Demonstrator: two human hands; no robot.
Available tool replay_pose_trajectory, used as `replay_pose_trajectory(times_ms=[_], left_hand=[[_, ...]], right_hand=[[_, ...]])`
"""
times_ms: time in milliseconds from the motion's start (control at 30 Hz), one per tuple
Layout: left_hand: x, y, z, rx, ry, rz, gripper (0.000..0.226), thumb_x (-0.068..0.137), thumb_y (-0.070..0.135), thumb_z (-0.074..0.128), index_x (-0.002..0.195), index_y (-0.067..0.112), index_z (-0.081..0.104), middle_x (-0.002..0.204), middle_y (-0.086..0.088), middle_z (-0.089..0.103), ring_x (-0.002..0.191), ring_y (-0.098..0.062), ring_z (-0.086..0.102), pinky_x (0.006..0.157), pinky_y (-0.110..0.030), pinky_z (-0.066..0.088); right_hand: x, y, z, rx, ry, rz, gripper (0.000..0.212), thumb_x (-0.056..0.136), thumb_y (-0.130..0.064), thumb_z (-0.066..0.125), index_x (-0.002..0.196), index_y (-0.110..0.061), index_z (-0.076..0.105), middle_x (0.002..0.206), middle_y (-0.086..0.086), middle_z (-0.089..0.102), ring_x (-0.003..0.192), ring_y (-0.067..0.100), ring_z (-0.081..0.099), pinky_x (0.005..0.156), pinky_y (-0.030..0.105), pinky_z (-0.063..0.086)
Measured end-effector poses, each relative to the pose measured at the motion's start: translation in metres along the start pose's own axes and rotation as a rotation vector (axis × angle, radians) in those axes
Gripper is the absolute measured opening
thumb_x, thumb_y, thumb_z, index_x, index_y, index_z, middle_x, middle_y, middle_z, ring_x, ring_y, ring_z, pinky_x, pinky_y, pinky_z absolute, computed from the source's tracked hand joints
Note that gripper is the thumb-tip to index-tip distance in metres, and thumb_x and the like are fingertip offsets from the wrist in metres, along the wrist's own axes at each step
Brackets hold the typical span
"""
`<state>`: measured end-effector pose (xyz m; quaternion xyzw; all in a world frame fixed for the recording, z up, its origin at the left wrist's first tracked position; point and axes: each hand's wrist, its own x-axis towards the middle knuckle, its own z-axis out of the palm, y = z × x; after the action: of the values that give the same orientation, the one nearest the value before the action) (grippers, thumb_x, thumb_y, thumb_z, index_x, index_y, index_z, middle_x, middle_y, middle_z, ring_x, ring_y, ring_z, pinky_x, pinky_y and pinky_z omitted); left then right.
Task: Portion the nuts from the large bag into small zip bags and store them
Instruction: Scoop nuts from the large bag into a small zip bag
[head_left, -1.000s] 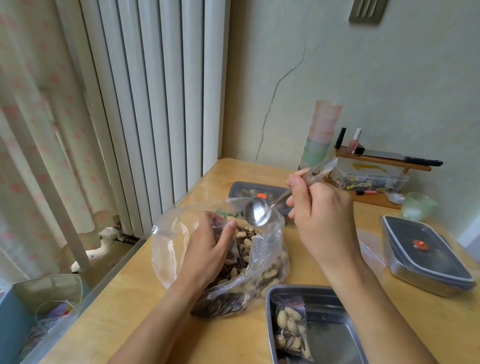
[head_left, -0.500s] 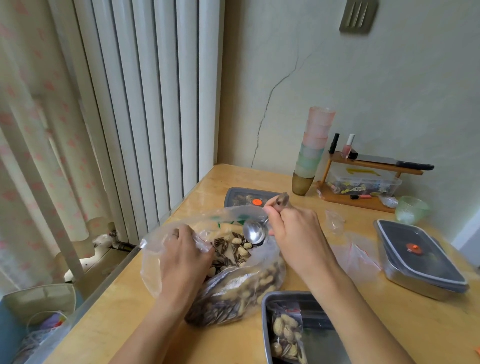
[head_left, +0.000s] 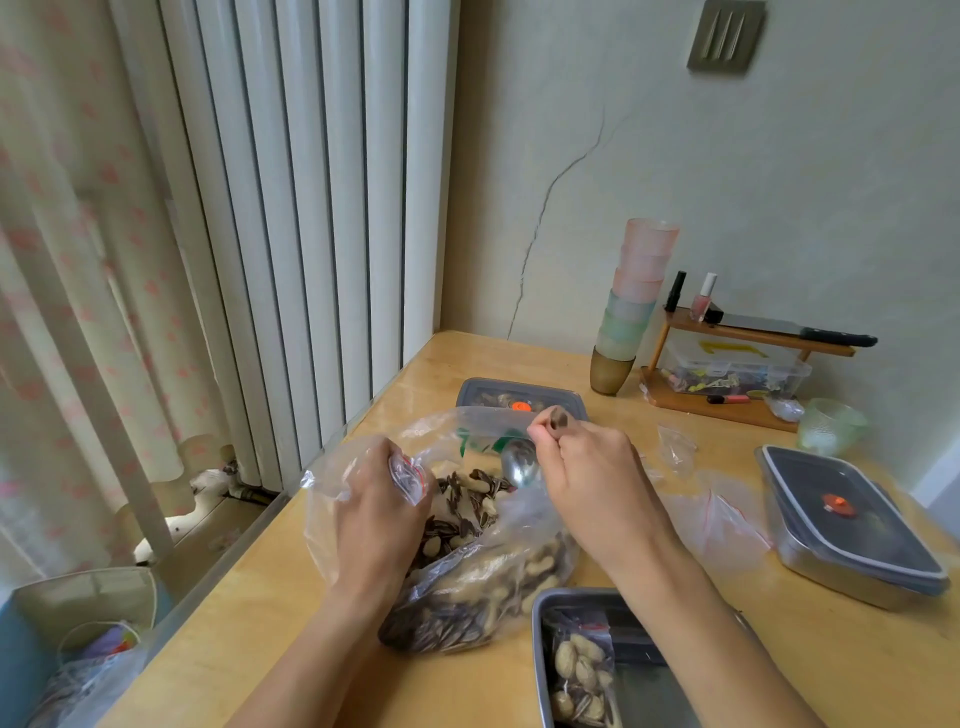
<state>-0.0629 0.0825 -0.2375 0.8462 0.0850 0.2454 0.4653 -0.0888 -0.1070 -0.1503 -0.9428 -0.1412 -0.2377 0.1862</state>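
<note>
Head view. Surface: pale wooden table set into a room corner. Back wall is light plaster with a long crack running from upper centre down to the table edge. White vertical slats fill the upper left, with a patterned curtain beyond them at far left.

Task items: the large bag, clear plastic, lies on the table at centre with its mouth open toward the top of the frame. The nuts, shelled peanuts mixed with striped seeds, fill it. Left hand grips a small zip bag with a red strip, fingers curled round it, at the left rim of the mouth. Right hand is closed round a spoon. The bowl points down just above the nuts, and the handle end pokes out above the fist. Bowl contents: cannot tell.

Around: a metal tray sits at bottom centre, just beside the large bag, with one filled zip bag in it. Lidded container at right, orange valve on its lid. Second lidded container behind the large bag. Empty zip bags lie flat between the right hand and the right container. Cup stack, wooden shelf and green glass stand at back right.

Obstructions: the fist hides most of the spoon handle. The large bag's rim covers the second container's front edge. The right forearm crosses the tray.
</note>
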Motion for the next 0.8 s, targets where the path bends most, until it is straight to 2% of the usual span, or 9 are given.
replay_pose_trajectory(times_ms=[100,167,267,333,433,533,667,733,800], left_hand=[[0.002,-0.002,0.004,0.006,0.0,0.046,0.022,0.094,0.03,0.067,0.092,0.023,0.046,0.085,0.006,0.055,0.076,-0.006,0.051,0.063,-0.036,0.035],[0.003,-0.005,0.007,0.022,-0.016,0.068,0.024,0.092,0.026,0.068,0.087,0.023,0.045,0.08,0.005,0.056,0.074,-0.014,0.053,0.059,-0.038,0.038],[0.003,-0.002,0.006,-0.005,-0.007,0.099,0.023,0.091,0.023,0.07,0.087,0.02,0.048,0.076,0.005,0.057,0.072,-0.014,0.054,0.058,-0.035,0.041],[0.003,0.001,0.005,-0.056,-0.001,0.139,0.022,0.09,0.022,0.071,0.087,0.018,0.05,0.076,0.005,0.057,0.072,-0.012,0.054,0.058,-0.031,0.041],[0.0,0.005,0.003,-0.105,-0.006,0.167,0.02,0.089,0.021,0.072,0.087,0.019,0.052,0.076,0.007,0.057,0.072,-0.009,0.054,0.058,-0.03,0.039],[0.0,0.004,0.004,-0.116,-0.014,0.178,0.02,0.089,0.021,0.073,0.087,0.02,0.054,0.077,0.007,0.058,0.073,-0.007,0.054,0.059,-0.027,0.038],[-0.001,0.004,0.003,-0.117,-0.037,0.218,0.021,0.091,0.023,0.073,0.088,0.025,0.052,0.081,0.009,0.058,0.079,-0.005,0.055,0.061,-0.026,0.037],[-0.003,0.005,0.003,-0.104,-0.055,0.229,0.019,0.091,0.023,0.072,0.089,0.023,0.053,0.081,0.01,0.058,0.084,0.001,0.054,0.061,-0.022,0.036],[-0.005,0.005,0.003,-0.077,-0.076,0.235,0.017,0.093,0.024,0.071,0.092,0.021,0.054,0.081,0.01,0.057,0.087,0.005,0.053,0.061,-0.018,0.035]], right_hand=[[-0.001,0.001,-0.002,-0.005,0.038,0.067,0.036,0.11,-0.032,0.037,0.081,-0.017,0.054,0.059,-0.008,0.047,0.054,0.015,0.052,0.054,0.027,0.035],[-0.001,0.001,-0.003,0.008,0.049,0.089,0.036,0.11,-0.031,0.038,0.08,-0.017,0.051,0.058,-0.006,0.047,0.051,0.015,0.049,0.051,0.027,0.031],[-0.001,-0.001,-0.003,0.022,0.073,0.088,0.035,0.11,-0.03,0.04,0.078,-0.017,0.049,0.056,-0.005,0.046,0.049,0.015,0.048,0.049,0.026,0.03],[-0.002,-0.001,-0.002,0.067,0.085,0.095,0.038,0.11,-0.029,0.041,0.076,-0.015,0.05,0.058,-0.001,0.052,0.051,0.018,0.054,0.05,0.031,0.041],[-0.002,-0.001,0.001,0.148,0.076,0.137,0.043,0.109,-0.033,0.039,0.078,-0.012,0.058,0.065,0.004,0.065,0.058,0.02,0.067,0.062,0.044,0.057],[-0.003,-0.002,0.001,0.215,0.081,0.202,0.043,0.108,-0.033,0.042,0.079,-0.012,0.064,0.062,0.001,0.068,0.054,0.009,0.067,0.063,0.038,0.059],[-0.003,0.0,-0.001,0.396,0.086,0.408,0.04,0.109,-0.026,0.045,0.083,-0.008,0.068,0.062,0.001,0.072,0.049,0.004,0.068,0.052,0.019,0.056],[-0.001,0.006,-0.001,0.54,0.066,0.547,0.037,0.109,-0.023,0.045,0.087,-0.005,0.069,0.065,0.004,0.075,0.053,0.012,0.072,0.052,0.021,0.057],[0.0,0.011,0.0,0.688,0.044,0.666,0.036,0.11,-0.021,0.044,0.092,0.0,0.068,0.067,0.009,0.076,0.059,0.022,0.076,0.059,0.033,0.063]])
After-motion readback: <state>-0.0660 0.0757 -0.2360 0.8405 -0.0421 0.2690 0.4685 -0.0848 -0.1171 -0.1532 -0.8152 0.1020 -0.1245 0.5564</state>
